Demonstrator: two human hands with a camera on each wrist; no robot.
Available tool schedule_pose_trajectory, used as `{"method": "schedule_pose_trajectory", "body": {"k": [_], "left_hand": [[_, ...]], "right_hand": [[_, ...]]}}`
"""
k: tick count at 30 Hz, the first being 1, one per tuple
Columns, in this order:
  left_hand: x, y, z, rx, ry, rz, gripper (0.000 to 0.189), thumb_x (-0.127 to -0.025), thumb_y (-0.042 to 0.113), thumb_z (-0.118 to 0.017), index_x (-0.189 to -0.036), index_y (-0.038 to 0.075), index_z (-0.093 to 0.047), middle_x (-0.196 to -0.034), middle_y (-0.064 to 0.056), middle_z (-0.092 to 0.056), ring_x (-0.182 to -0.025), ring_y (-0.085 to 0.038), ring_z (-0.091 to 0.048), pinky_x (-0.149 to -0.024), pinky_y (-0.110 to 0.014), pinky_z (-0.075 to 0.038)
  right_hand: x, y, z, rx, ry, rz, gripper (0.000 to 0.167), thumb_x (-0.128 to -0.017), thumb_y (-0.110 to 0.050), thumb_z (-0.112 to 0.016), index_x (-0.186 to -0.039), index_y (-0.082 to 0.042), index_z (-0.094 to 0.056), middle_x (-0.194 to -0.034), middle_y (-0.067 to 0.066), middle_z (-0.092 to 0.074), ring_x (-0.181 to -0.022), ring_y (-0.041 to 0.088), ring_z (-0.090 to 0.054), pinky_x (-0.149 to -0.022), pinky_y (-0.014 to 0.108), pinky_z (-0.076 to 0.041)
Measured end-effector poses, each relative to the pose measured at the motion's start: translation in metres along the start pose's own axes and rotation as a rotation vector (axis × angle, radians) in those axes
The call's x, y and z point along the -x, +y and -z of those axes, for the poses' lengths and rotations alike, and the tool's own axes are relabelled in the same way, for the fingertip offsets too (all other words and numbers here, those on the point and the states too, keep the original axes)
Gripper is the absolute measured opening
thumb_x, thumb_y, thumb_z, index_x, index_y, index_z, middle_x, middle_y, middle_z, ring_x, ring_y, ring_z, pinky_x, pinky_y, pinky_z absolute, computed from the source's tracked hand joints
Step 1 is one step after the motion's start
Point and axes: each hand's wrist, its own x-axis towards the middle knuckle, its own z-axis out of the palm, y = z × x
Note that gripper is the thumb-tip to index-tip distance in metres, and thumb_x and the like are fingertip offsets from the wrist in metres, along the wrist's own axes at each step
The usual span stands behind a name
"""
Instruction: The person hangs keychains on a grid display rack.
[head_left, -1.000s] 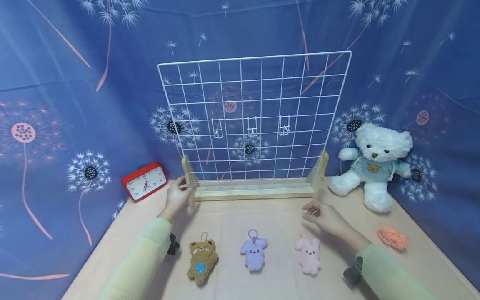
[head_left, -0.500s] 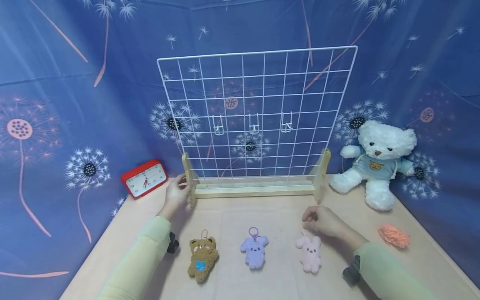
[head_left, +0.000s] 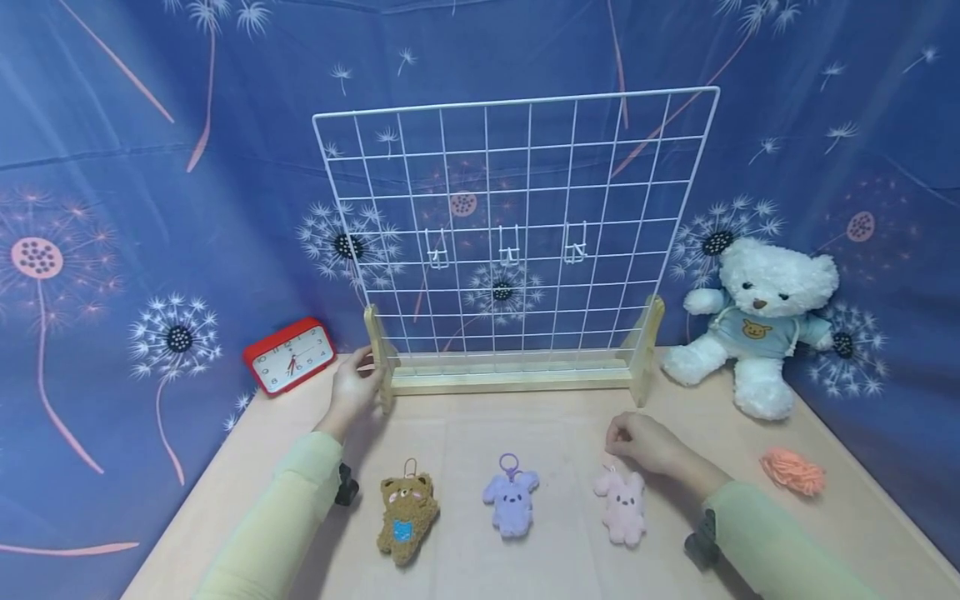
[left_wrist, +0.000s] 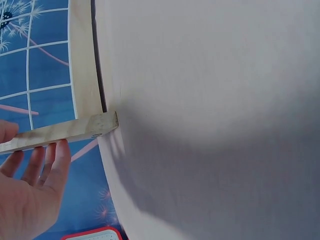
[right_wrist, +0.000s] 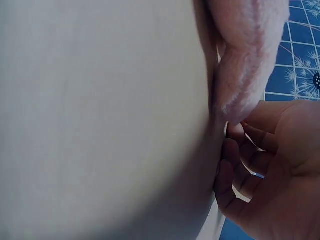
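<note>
In the head view my left hand grips the left wooden upright of a stand holding a white wire grid; the left wrist view shows fingers on one side of the wood and thumb on the other. My right hand has curled fingers at the top of a pink plush keychain, pinching at its ring, which the fingertips mostly hide. Beside it lie a purple plush keychain and a brown bear keychain. Three white hooks, one the middle hook, hang on the grid.
A red alarm clock stands at the left back. At the right back sits a white teddy bear in a blue top, with an orange yarn bundle in front. A blue dandelion-print cloth hangs behind the table.
My right hand has lowered slightly toward the top of the pink plush keychain, its fingers closing in there. The left hand keeps hold of the upright. The head view has shifted a little.
</note>
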Motion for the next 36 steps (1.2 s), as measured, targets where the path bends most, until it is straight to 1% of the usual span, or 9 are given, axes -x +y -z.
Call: {"method": "schedule_pose_trajectory", "body": {"k": [3, 8, 10, 12, 16, 18, 22, 29, 36], "left_hand": [[0.0, -0.0004, -0.0002, 0.004, -0.002, 0.005, 0.048, -0.098, 0.002, -0.062, -0.144, -0.005, -0.05, -0.133, -0.032, -0.058, -0.114, -0.048, -0.062, -0.1, -0.053, -0.053], [0.0005, 0.0003, -0.0002, -0.004, 0.002, 0.01, 0.048, -0.097, 0.001, -0.061, -0.143, -0.005, -0.05, -0.132, -0.032, -0.058, -0.114, -0.048, -0.062, -0.1, -0.053, -0.053], [0.0003, 0.0003, 0.0, 0.001, 0.004, 0.014, 0.048, -0.097, 0.0, -0.06, -0.143, -0.006, -0.05, -0.132, -0.033, -0.058, -0.114, -0.049, -0.062, -0.101, -0.053, -0.053], [0.0, 0.0001, 0.0003, 0.002, 0.003, 0.019, 0.048, -0.096, 0.0, -0.06, -0.143, -0.006, -0.05, -0.133, -0.033, -0.058, -0.115, -0.049, -0.061, -0.101, -0.053, -0.053], [0.0004, 0.0002, -0.0001, -0.001, 0.003, 0.03, 0.049, -0.096, 0.0, -0.06, -0.144, -0.007, -0.049, -0.133, -0.033, -0.057, -0.116, -0.049, -0.061, -0.101, -0.051, -0.053], [0.001, -0.0001, -0.0005, -0.006, 0.002, 0.03, 0.049, -0.096, 0.0, -0.06, -0.144, -0.007, -0.049, -0.133, -0.034, -0.057, -0.116, -0.049, -0.061, -0.099, -0.051, -0.055], [0.002, -0.0004, -0.001, -0.013, 0.002, 0.029, 0.048, -0.096, 0.001, -0.06, -0.143, -0.007, -0.05, -0.132, -0.033, -0.058, -0.114, -0.048, -0.062, -0.095, -0.049, -0.057], [0.0012, 0.0007, -0.0018, -0.004, 0.002, 0.028, 0.047, -0.096, 0.001, -0.06, -0.142, -0.007, -0.051, -0.132, -0.032, -0.059, -0.114, -0.048, -0.062, -0.092, -0.047, -0.059], [0.0009, 0.0009, -0.0007, 0.005, -0.006, 0.041, 0.049, -0.098, 0.001, -0.059, -0.145, -0.006, -0.048, -0.135, -0.033, -0.056, -0.118, -0.048, -0.06, -0.103, -0.053, -0.052]], "right_hand": [[0.0013, -0.003, 0.0009, 0.018, -0.023, -0.011, 0.012, -0.091, -0.01, -0.071, -0.082, -0.012, -0.063, -0.085, -0.003, -0.059, -0.082, 0.017, -0.054, -0.081, 0.044, -0.052], [0.0032, 0.0011, 0.0006, -0.003, -0.033, 0.047, 0.012, -0.094, -0.01, -0.067, -0.084, -0.011, -0.061, -0.087, -0.003, -0.058, -0.088, 0.019, -0.057, -0.094, 0.055, -0.051], [0.0031, 0.0033, 0.0006, -0.023, -0.033, 0.06, 0.013, -0.096, -0.01, -0.066, -0.085, -0.012, -0.06, -0.087, -0.005, -0.058, -0.09, 0.018, -0.057, -0.096, 0.054, -0.051], [0.0027, 0.0048, 0.0009, -0.052, -0.03, 0.073, 0.012, -0.097, -0.011, -0.065, -0.086, -0.014, -0.059, -0.085, -0.006, -0.058, -0.087, 0.015, -0.057, -0.09, 0.045, -0.053], [0.0015, 0.0063, 0.0022, -0.14, -0.022, 0.132, 0.012, -0.097, -0.009, -0.065, -0.087, -0.013, -0.059, -0.08, -0.005, -0.059, -0.074, 0.011, -0.054, -0.069, 0.027, -0.05], [0.0015, 0.0062, 0.0026, -0.196, -0.027, 0.158, 0.01, -0.095, -0.007, -0.067, -0.088, -0.01, -0.061, -0.079, -0.002, -0.061, -0.069, 0.011, -0.055, -0.06, 0.025, -0.05], [0.0017, 0.0045, 0.0031, -0.273, -0.028, 0.16, 0.007, -0.089, 0.0, -0.071, -0.089, -0.006, -0.066, -0.08, 0.003, -0.066, -0.067, 0.015, -0.06, -0.054, 0.028, -0.054], [0.0026, 0.0032, 0.005, -0.215, 0.044, 0.163, 0.01, -0.087, -0.003, -0.075, -0.089, -0.012, -0.074, -0.084, -0.005, -0.072, -0.079, 0.009, -0.064, -0.072, 0.025, -0.055], [0.0019, 0.0006, 0.0091, -0.218, 0.088, 0.211, 0.01, -0.089, 0.0, -0.072, -0.087, -0.01, -0.074, -0.085, -0.005, -0.071, -0.081, 0.008, -0.064, -0.075, 0.026, -0.056]]}}
